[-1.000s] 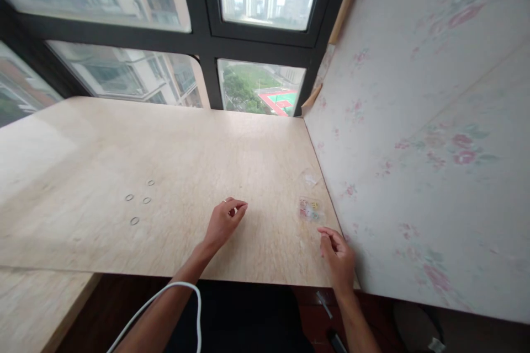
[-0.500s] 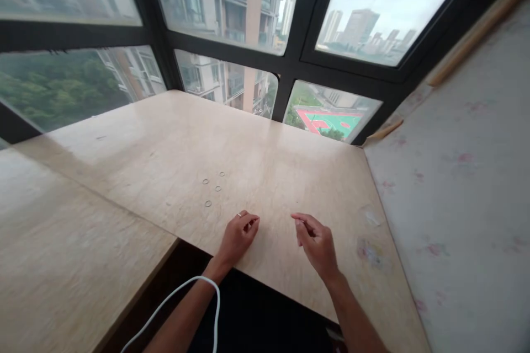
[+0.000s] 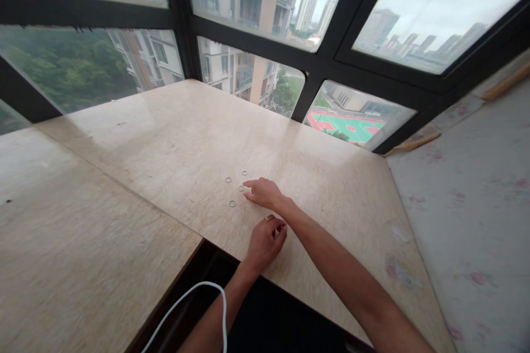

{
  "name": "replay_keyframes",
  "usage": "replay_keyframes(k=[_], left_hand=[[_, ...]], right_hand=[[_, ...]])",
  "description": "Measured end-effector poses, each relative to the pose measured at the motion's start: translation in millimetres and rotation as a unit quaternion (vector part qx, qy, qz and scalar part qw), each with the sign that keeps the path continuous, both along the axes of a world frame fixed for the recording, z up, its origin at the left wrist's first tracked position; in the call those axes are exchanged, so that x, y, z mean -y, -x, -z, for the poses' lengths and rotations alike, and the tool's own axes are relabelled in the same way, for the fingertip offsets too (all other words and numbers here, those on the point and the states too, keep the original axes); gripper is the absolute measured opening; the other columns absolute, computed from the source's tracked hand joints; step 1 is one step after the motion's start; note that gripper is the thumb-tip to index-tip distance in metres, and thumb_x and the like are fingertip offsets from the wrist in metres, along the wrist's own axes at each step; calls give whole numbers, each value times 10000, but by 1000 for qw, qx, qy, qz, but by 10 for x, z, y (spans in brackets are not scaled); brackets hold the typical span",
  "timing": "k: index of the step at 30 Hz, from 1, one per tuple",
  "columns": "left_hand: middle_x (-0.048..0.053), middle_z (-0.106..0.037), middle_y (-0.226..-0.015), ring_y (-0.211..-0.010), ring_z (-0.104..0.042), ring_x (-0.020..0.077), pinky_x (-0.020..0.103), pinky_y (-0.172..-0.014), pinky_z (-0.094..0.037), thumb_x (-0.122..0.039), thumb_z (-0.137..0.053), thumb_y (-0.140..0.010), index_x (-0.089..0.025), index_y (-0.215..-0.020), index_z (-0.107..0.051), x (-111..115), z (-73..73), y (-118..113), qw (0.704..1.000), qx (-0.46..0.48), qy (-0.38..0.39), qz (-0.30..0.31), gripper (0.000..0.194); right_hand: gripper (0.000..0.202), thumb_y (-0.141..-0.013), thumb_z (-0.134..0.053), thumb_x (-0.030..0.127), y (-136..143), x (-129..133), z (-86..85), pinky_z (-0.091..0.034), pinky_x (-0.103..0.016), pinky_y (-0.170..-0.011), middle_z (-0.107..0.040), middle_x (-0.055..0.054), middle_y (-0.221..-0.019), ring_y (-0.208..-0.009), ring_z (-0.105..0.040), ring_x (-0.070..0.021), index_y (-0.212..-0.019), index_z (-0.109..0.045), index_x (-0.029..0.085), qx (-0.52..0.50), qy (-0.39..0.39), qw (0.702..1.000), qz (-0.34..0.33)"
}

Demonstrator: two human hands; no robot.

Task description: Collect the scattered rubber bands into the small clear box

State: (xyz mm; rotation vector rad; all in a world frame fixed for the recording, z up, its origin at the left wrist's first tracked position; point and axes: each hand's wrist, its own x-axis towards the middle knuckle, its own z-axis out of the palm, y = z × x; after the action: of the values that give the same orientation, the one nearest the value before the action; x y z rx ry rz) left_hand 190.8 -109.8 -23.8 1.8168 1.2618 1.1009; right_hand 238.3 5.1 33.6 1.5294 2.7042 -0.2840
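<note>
Shows right hand [image 3: 264, 192] shifted leftward past left hand [image 3: 266, 240], now at the four thin rings [image 3: 228, 180] on the tabletop [image 3: 178, 143] instead of well right of them half a second ago. Has right thumb and index parted modestly, with the nearest ring [image 3: 241, 188] just off the tips at the mouth of the gap; can't tell if touching. Has left fingers curled near the right forearm [image 3: 331, 256], can't tell if holding anything.

I count four thin, round, greyish rings [image 3: 232, 206]; two bare hands, my left hand [image 3: 264, 241] and right hand [image 3: 265, 193]; one slim white cable [image 3: 213, 284]; one clear plastic box [image 3: 409, 276], its coloured pieces [image 3: 393, 267] too blurred to number.
</note>
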Motion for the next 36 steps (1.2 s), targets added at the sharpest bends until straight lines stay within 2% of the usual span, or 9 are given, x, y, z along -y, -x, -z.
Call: replay_keyframes(k=[3, 7, 11, 13, 16, 19, 22, 28, 36], left_hand=[[46, -624, -746, -693, -562, 168, 292, -636, -418, -188, -527, -832, -180, -807, -656, -2, 6, 0, 1000, -2, 2, -1, 131], [43, -627, -746, -693, -563, 168, 295, -649, -419, -180, -530, -831, -180, -811, -655, -7, 7, -2, 1000, -6, 7, -2, 127], [45, -626, -748, -703, -568, 172, 301, -661, -425, -192, -530, -842, -179, -833, -661, -6, 2, -7, 1000, -10, 12, -1, 132], [45, -627, -746, -704, -573, 173, 302, -667, -428, -192, -530, -845, -181, -836, -664, -6, -1, -11, 1000, -13, 12, -3, 135], [46, -630, -744, -703, -574, 172, 299, -666, -425, -179, -531, -840, -178, -828, -666, -12, -1, -17, 1000, -18, 7, -8, 135], [41, -631, -741, -696, -568, 166, 294, -663, -419, -177, -533, -842, -173, -836, -667, -23, 2, -23, 1000, -23, 5, -7, 134], [31, -625, -738, -672, -554, 151, 280, -649, -412, -177, -534, -843, -173, -829, -662, -30, 3, -29, 1000, -26, 6, -10, 129], [13, -608, -736, -621, -533, 125, 256, -607, -403, -227, -510, -871, -178, -842, -658, -36, -14, -28, 1000, -19, 11, -13, 159], [28, -650, -787, -689, -593, 149, 263, -635, -454, -323, -530, -863, -186, -834, -669, -55, -25, -11, 1000, -21, 9, -17, 197]], right_hand=[[313, -882, -501, 358, 105, -95, 29, -467, -315, -705, -717, -98, -992, -882, -662, -243, -1102, -689, 238, 55, -9, 998, -24], [328, -918, -436, 321, 150, -155, 56, -456, -357, -721, -706, -158, -996, -890, -657, -275, -984, -722, 175, 70, -10, 996, -52], [303, -914, -450, 297, 106, -150, 76, -442, -344, -728, -716, -153, -956, -876, -659, -266, -926, -724, 168, 72, -18, 995, -72], [298, -911, -454, 297, 53, -126, 98, -438, -321, -706, -725, -127, -890, -829, -663, -245, -892, -727, 179, 40, -35, 997, -56], [280, -901, -468, 288, -59, -67, 138, -430, -270, -667, -719, -59, -770, -720, -654, -186, -871, -732, 202, -97, -49, 994, 5], [263, -887, -487, 285, -199, 29, 146, -424, -225, -603, -652, 3, -593, -552, -598, -124, -875, -730, 185, -266, -5, 962, 68], [268, -868, -503, 314, -360, 176, 100, -403, -202, -500, -540, 45, -464, -408, -502, -88, -850, -717, 153, -395, 61, 908, 127], [283, -822, -570, 387, -782, 598, -32, -317, -183, -371, -488, 55, -465, -367, -421, -69, -844, -696, 135, -533, 112, 809, 220], [349, -827, -584, 449, -1789, 1351, -16, -291, -201, -373, -484, 51, -482, -374, -388, -69, -926, -705, 136, -521, 35, 781, 344]])
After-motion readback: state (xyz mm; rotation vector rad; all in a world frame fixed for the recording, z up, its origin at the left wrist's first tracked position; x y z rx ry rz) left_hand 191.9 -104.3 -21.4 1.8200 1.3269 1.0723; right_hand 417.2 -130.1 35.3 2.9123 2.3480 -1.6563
